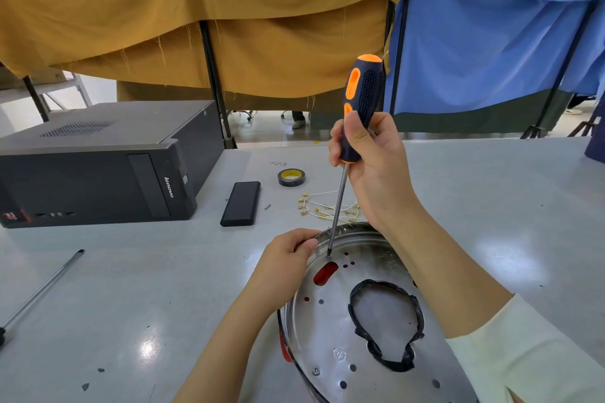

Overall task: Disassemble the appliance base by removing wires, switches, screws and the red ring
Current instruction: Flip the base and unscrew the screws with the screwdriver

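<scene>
Wide pale grey table (491, 206) fills the view, and on its far left lies a big dark grey desktop computer case (98, 163) on its side. Near the front edge, right under the camera, sits the round shiny metal appliance base (327, 330), tilted slightly, with a red ring (285, 350) peeking out along its left rim and red showing through a slot (325, 273) in the plate. A black-edged cut-out (386, 314) gapes in the middle. That plate looks stiff, light and slick, so it will likely skate under pressure; the rim is the place to hold it.

And that's what the left hand (288, 267) does: fingers curled over the far-left rim, pinning it down. The right hand (370, 160) is wrapped firmly round the lower part of the black-and-orange-handled screwdriver (363, 101), held almost upright, its steel tip planted on the plate just above the red slot, apparently on a screw, though the head is too small to confirm. Another screw (316, 370) shows near the bottom rim.

Beyond the base lies a loose bunch of white wires with brass terminals (324, 206), already off. Further back, a flat black rectangular box (240, 203) and a roll of black tape with a yellow core (291, 177). Far left, a long thin metal rod (42, 288).
</scene>
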The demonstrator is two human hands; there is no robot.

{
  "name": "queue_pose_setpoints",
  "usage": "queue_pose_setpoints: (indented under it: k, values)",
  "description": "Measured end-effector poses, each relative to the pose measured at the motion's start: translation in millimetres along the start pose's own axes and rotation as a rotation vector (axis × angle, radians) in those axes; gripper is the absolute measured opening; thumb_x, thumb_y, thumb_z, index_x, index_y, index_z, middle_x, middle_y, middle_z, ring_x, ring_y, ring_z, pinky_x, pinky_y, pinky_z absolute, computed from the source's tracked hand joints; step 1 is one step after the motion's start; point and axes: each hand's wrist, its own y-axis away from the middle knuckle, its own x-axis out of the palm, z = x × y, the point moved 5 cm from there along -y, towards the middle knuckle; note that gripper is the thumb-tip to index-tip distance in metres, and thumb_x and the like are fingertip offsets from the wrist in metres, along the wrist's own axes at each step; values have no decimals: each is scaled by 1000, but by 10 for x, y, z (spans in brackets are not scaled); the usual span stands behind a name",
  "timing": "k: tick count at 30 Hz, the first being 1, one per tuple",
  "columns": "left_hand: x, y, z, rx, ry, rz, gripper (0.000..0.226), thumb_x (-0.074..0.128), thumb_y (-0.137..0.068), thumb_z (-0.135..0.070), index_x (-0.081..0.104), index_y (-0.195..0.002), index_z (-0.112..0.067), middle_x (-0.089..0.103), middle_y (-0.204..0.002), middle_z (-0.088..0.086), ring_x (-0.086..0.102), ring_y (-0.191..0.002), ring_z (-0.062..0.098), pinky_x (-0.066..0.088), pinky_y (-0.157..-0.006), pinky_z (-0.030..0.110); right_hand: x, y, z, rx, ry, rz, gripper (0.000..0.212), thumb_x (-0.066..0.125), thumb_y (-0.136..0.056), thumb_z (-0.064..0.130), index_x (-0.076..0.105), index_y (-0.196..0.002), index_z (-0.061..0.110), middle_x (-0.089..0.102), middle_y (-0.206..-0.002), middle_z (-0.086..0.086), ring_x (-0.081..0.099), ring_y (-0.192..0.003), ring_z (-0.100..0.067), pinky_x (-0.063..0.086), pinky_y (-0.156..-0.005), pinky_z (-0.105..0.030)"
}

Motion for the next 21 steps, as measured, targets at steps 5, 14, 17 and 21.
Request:
queue_pose_setpoints:
  k: [5, 14, 17, 21]
  values:
    - [-6, 0, 3, -2, -13, -2, 26, 43, -99, -20, 64, -101, -35, 64, -97, -19, 56, -94, -2, 38, -72, 8, 48, 5, -57, 82, -19, 67, 30, 35, -99, 29, 54, -109, 8, 58, -83, -5, 52, -65, -13, 47, -62, -25]
    - [-1, -11, 18, -11, -8, -3, 27, 44, -98, -22, 63, -96, -41, 63, -94, -25, 56, -92, -4, 37, -69, 8, 52, 9, -48, 58, -5, 62, 14, 52, -89, 24, 43, -93, 13, 51, -70, -2, 45, -59, -17, 41, -56, -26]
    - [-1, -11, 27, -14, -7, -2, 26, 44, -98, -22, 63, -98, -39, 64, -95, -23, 57, -93, -2, 38, -71, 9, 58, 28, -48, 56, -12, 91, 17, 41, -99, 24, 50, -102, 9, 57, -75, -2, 51, -65, -15, 45, -60, -25]
    - [-2, -11, 35, -17, 10, -7, 26, 44, -98, -21, 66, -106, -32, 66, -101, -16, 58, -98, 2, 40, -76, 11, 102, 33, -61, 121, -43, 94, 38, 37, -95, 37, 52, -113, 6, 50, -75, -4, 46, -63, -13, 41, -59, -25]
